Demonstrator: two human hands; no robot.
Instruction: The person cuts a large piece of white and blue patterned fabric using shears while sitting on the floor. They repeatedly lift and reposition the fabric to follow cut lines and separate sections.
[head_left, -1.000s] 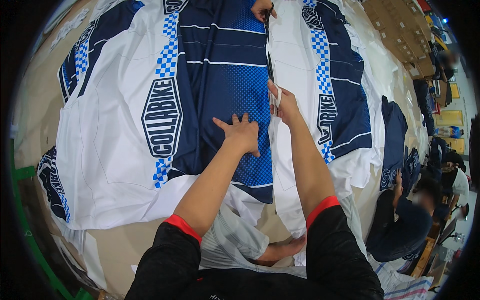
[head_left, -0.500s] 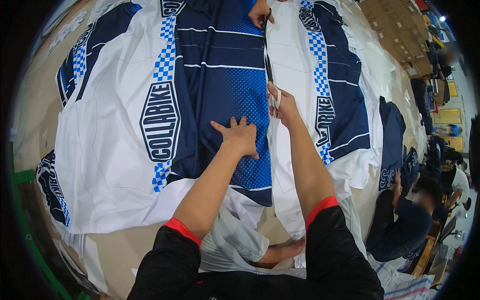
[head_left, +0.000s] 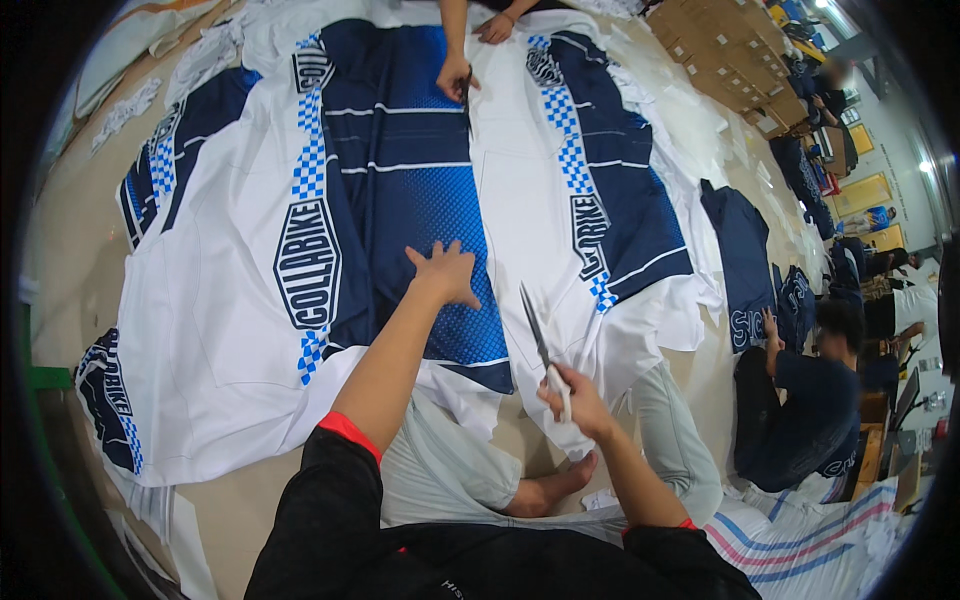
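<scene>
My left hand (head_left: 445, 277) lies with fingers spread on a navy fabric panel (head_left: 400, 230) that fades into blue dots at its right side. In my right hand (head_left: 582, 402) is a pair of scissors (head_left: 537, 328) with pale handles. Their blades point away from me, over white fabric (head_left: 520, 215) to the right of the panel's edge. Across from me, another person's hand (head_left: 455, 78) grips dark scissors (head_left: 466, 100) at that same edge. That person's other hand (head_left: 495, 28) rests on the fabric's far end.
White fabric with a checkered band (head_left: 309, 175) spreads on the left. More navy fabric (head_left: 610, 150) lies on the right. Farther right, a seated person (head_left: 805, 400) handles dark cloth (head_left: 735, 250). Stacked cardboard boxes (head_left: 720, 60) stand at the far right, and a striped sack (head_left: 810, 540) lies near right.
My right hand has drawn the scissors back toward me, off the panel's edge. My left hand stays spread on the panel. The view has shifted, bringing the other person's second hand into sight.
</scene>
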